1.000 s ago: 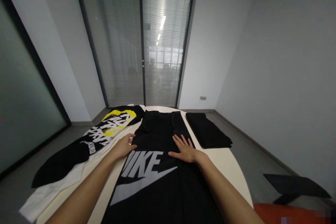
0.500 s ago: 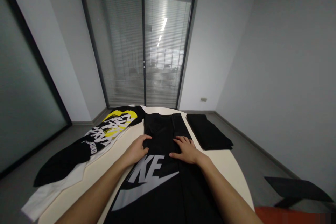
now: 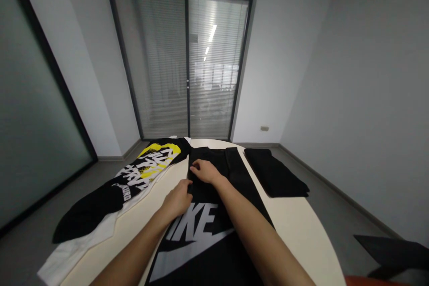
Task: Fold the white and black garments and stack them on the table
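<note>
A black T-shirt (image 3: 214, 252) with large grey letters and a swoosh lies lengthwise down the middle of the table, its sides folded in. My left hand (image 3: 178, 197) grips its left edge beside the letters, fingers curled and partly hidden. Farther up that same edge, my right hand (image 3: 205, 171) reaches across the cloth, thumb and fingers pinched on the fabric. My right forearm covers part of the shirt and its print.
On the left, a black garment with yellow and white print (image 3: 147, 170) lies over a white one (image 3: 77, 243). A folded black cloth (image 3: 276, 174) rests at the right. The pale table (image 3: 301, 228) has a curved edge; a dark chair part (image 3: 392, 250) stands at lower right.
My right hand has moved left from the shirt's right part to its left edge. My left hand has drawn slightly nearer and closed on the edge. The view has shifted slightly.
</note>
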A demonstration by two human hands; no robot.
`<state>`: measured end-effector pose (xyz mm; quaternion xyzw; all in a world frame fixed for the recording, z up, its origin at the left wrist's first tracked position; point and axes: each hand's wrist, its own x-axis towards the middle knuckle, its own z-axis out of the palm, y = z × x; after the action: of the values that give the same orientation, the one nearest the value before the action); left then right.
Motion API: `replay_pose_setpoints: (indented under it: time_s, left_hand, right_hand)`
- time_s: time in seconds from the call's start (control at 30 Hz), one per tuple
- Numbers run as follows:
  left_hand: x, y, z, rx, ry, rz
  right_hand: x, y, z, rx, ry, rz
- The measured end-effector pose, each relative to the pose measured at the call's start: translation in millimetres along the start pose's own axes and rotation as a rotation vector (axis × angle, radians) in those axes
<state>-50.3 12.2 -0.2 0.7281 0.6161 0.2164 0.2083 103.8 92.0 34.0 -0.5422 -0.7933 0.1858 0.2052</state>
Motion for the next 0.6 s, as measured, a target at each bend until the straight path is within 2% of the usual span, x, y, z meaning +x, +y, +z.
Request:
replay_pose_setpoints:
  time_s: [0.1, 0.2, 0.27, 0.43, 0.6]
  left_hand:
    - [-4.6, 8.3, 0.5, -0.004, -0.028, 0.061]
    - [-8.2, 13.6, -0.3, -0.021, -0.03, 0.134]
    - [-8.5, 15.1, -0.8, -0.034, -0.014, 0.168]
    - [-8.1, 21.2, -2.1, -0.102, 0.065, 0.164]
    - [-22.2, 41.8, -5.5, -0.089, 0.043, 0.144]
  right_hand:
    - [16.0, -8.2, 14.9, -0.018, -0.045, 0.138]
    - [26.0, -14.6, 26.7, -0.011, -0.002, 0.303]
    - [31.9, -16.3, 31.6, 0.029, 0.037, 0.357]
    - [43.0, -4.4, 30.3, 0.242, 0.114, 0.367]
    - [32.8, 25.2, 16.1, 0.482, 0.191, 0.373]
